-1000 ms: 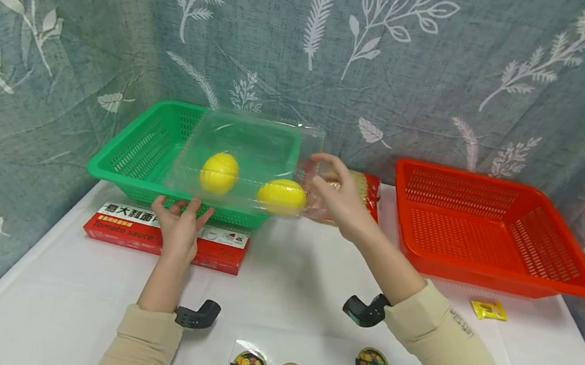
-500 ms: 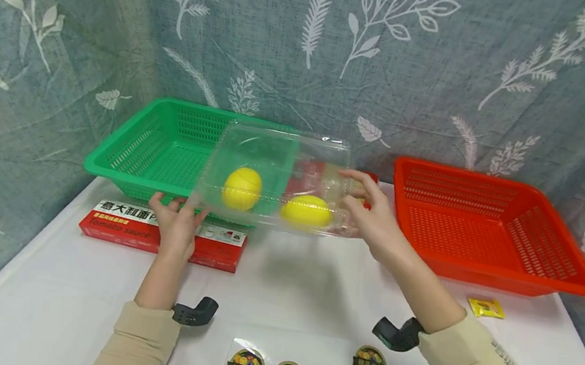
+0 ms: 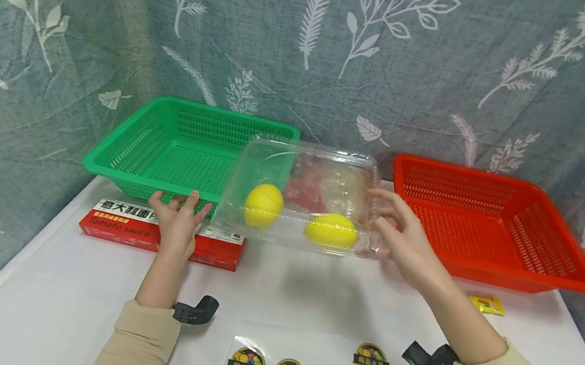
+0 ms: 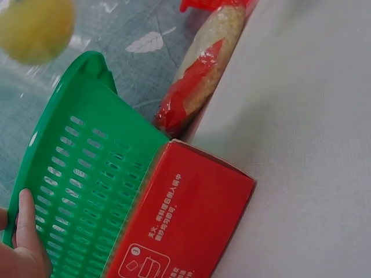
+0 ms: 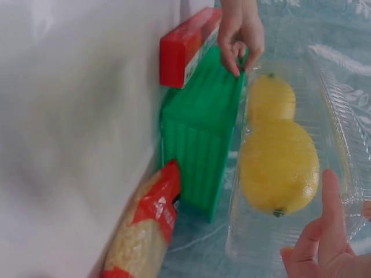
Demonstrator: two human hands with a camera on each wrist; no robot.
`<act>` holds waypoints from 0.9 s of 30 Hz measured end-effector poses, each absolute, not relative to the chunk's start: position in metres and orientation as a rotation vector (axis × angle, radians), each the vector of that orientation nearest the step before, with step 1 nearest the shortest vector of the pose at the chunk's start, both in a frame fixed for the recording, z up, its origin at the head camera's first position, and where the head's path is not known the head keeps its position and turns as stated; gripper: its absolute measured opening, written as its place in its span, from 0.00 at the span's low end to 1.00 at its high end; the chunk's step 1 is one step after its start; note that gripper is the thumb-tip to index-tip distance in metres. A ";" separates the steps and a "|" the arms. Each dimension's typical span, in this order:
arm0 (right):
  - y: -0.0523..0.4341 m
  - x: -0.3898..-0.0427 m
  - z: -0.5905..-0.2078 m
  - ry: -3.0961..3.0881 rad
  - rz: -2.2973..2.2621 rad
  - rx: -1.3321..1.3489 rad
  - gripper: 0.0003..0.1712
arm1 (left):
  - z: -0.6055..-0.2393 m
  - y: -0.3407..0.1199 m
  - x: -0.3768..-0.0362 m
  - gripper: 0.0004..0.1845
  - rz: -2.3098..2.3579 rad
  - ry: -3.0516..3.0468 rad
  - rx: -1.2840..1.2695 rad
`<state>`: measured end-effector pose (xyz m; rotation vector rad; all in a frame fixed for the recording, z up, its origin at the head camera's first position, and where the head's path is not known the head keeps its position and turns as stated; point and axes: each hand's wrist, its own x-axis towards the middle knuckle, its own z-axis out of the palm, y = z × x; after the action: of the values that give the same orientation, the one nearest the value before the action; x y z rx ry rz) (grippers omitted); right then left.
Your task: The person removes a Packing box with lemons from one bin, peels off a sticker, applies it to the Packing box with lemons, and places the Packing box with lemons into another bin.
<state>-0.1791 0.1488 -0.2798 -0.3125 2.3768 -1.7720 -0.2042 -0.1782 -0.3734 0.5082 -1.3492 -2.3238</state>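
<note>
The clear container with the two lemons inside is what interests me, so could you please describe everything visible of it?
The clear container is rectangular, apparently thin plastic, with ribbed, glossy edges. Two yellow lemons lie inside along its near side. The right hand grips its right end, holding it above the white table. In the head view, the green basket shows through its left part. Whether it is fastened shut cannot be told.
</note>
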 end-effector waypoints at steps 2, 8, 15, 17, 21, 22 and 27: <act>0.156 -0.175 -0.280 2.445 -1.704 -0.311 0.28 | -0.373 -0.178 -0.204 0.29 -2.331 -1.344 0.512; 0.172 -0.164 -0.281 2.513 -1.644 -0.275 0.28 | -0.372 -0.177 -0.203 0.30 -2.334 -1.357 0.524; 0.185 -0.154 -0.288 2.472 -1.720 -0.249 0.29 | -0.372 -0.175 -0.201 0.31 -2.323 -1.374 0.527; 0.187 -0.151 -0.290 2.435 -1.759 -0.250 0.28 | -0.373 -0.175 -0.201 0.31 -2.314 -1.374 0.525; 0.190 -0.146 -0.294 2.385 -1.811 -0.253 0.28 | -0.374 -0.175 -0.202 0.31 -2.300 -1.372 0.516; 0.191 -0.145 -0.295 2.380 -1.814 -0.254 0.28 | -0.374 -0.175 -0.203 0.31 -2.298 -1.373 0.514; 0.196 -0.140 -0.298 2.395 -1.768 -0.218 0.28 | -0.371 -0.175 -0.202 0.31 -2.316 -1.376 0.514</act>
<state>-0.1399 0.1955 -0.2976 -0.2180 2.3950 -1.7683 -0.2019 -0.1747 -0.3710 0.5140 -1.3760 -2.3162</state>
